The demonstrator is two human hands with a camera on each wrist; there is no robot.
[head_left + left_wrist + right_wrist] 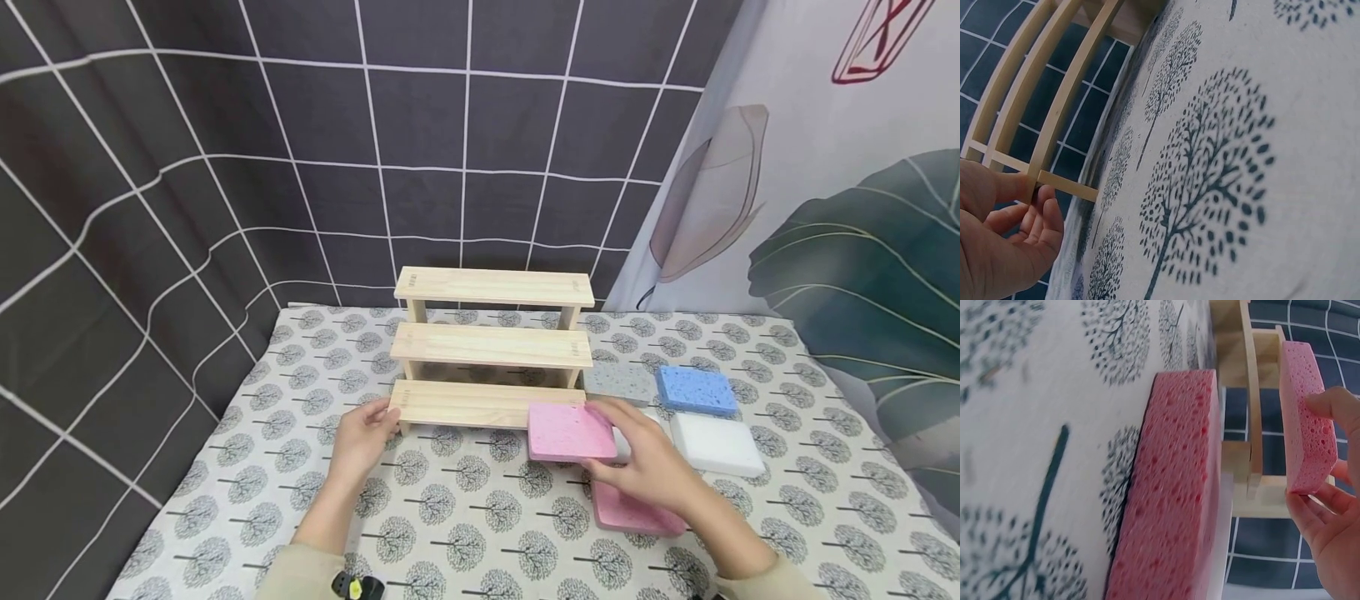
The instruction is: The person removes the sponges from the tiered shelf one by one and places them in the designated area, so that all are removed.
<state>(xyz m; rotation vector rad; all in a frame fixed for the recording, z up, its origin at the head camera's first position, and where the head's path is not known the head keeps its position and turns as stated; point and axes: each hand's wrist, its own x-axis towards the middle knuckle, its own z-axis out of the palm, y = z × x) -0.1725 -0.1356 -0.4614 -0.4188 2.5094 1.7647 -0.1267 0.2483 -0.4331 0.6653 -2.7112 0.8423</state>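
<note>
A three-step wooden rack stands at the back middle of the table. My left hand pinches the left end of its lowest step. My right hand holds a light pink sponge flat in the air, just in front of the right end of that lowest step. A darker pink sponge lies on the cloth under my right hand.
A grey sponge, a blue sponge and a white sponge lie to the right of the rack. The tablecloth has a tree print. Dark gridded curtains close the left and back; a leaf-print curtain hangs on the right.
</note>
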